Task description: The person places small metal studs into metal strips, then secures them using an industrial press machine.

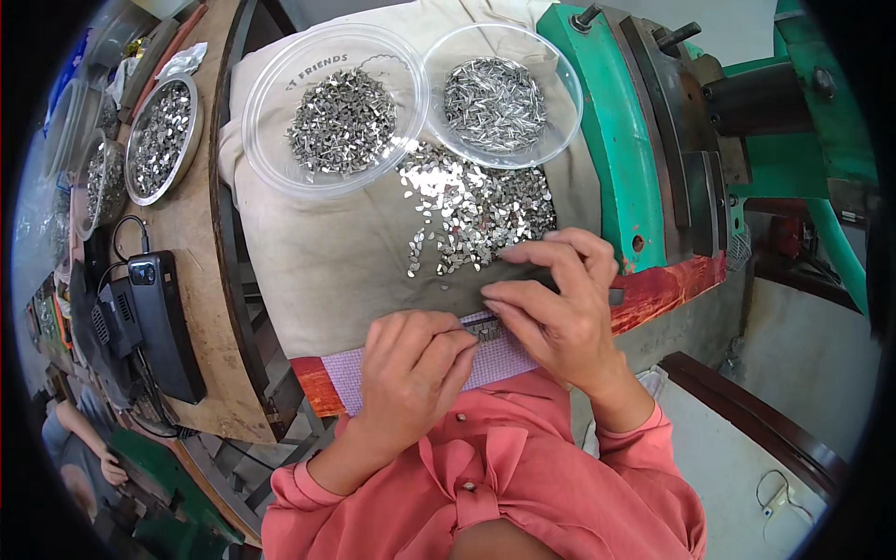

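My left hand [411, 364] is closed in a pinch, its fingertips at the left end of a short dark strip [486, 329] lined with small metal pieces. What they grip is hidden. My right hand [565, 308] hovers over the strip's right part, thumb and one finger nearly together, another finger reaching toward the loose pile. Anything in that pinch is too small to make out. Just beyond lies a pile of small shiny metal pieces [485, 210] on a beige cloth [308, 252]. Under the strip is a purple woven cloth [504, 364].
Two clear plastic tubs [257, 140] [569, 112] of small metal parts stand behind the pile. A green machine [621, 187] borders the right. On a wooden bench [219, 364] at left are a metal bowl [138, 189] and a black phone [143, 271]. A co-worker's arm [89, 434] shows at lower left.
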Demonstrator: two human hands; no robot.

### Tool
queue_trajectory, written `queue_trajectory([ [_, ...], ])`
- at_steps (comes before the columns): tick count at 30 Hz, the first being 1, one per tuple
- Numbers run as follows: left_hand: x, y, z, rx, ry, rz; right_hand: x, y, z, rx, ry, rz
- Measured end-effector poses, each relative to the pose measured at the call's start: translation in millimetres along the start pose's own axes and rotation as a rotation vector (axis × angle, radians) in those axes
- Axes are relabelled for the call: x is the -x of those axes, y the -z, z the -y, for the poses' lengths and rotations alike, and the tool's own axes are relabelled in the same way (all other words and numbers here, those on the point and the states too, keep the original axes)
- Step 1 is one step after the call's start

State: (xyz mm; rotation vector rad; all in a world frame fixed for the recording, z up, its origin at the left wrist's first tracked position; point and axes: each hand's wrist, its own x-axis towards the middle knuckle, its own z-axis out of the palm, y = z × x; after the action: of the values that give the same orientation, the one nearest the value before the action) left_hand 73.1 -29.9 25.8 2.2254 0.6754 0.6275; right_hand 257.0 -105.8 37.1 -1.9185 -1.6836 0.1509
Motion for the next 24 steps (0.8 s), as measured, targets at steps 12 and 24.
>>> queue_trajectory([
  [12, 9.1, 4.4, 5.6, -0.065, 0.015, -0.014, -32.1, -20.1, -0.8, 0.057, 0.269, 0.128],
  [24, 14.5, 17.6, 14.7, -0.114, -0.006, -0.005, -37.1, -13.1, -2.4, 0.071, 0.232, 0.128],
])
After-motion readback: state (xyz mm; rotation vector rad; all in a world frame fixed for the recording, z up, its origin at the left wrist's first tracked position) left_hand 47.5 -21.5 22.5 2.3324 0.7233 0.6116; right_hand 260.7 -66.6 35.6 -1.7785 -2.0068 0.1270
